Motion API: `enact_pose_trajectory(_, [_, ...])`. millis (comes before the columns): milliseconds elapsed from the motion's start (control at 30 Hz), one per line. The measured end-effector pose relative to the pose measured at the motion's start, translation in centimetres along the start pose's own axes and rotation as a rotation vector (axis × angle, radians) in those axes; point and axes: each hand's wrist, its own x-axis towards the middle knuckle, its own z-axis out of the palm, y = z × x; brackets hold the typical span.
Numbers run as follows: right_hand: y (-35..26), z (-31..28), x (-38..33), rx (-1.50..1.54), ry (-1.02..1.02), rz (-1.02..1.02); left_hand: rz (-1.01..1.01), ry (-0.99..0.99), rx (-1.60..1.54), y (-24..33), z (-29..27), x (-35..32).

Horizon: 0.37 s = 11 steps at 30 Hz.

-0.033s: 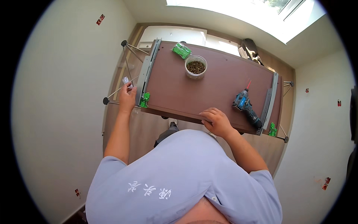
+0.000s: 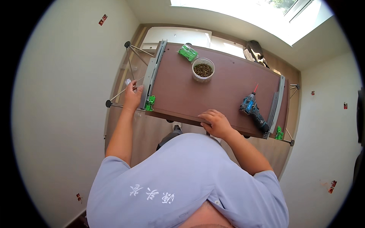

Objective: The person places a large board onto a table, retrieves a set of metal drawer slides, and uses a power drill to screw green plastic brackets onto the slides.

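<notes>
A brown board (image 2: 178, 91) stands in front of me with a metal slide rail along each side. At its left edge, beside the left slide rail (image 2: 154, 68), my left hand (image 2: 133, 98) is closed on a small clear plastic bag (image 2: 127, 81). My right hand (image 2: 217, 124) rests loosely on the board's front edge, fingers stretched across the top and thumb lower at the front. Green clips sit at the rails' near ends, the left clip (image 2: 150, 103) close to my left hand and the right clip (image 2: 279, 133) at the far side.
On the board stand a clear round tub (image 2: 203, 79) of small brass-coloured screws, a green packet (image 2: 188, 52) and a blue-black cordless driver (image 2: 251, 107) with a red bit. Metal stand legs (image 2: 131, 62) with black feet jut out at both sides. Walls rise left and right; a window is ahead.
The board, with the tub and driver on it, has shifted slightly right. My right hand has slid a little left along the front edge.
</notes>
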Motion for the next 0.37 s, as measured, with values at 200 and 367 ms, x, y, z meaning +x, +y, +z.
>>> enact_pose_trajectory(200, [-3.5, 10.9, 16.5, -0.155, -0.005, -0.125, 0.051, -0.338, 0.107, 0.8, 3.1, 7.9])
enact_pose_trajectory(367, [-5.5, 14.7, 21.0, -0.226, -0.067, -0.066, -0.178, -0.502, 0.112, 3.8, 3.2, 6.6])
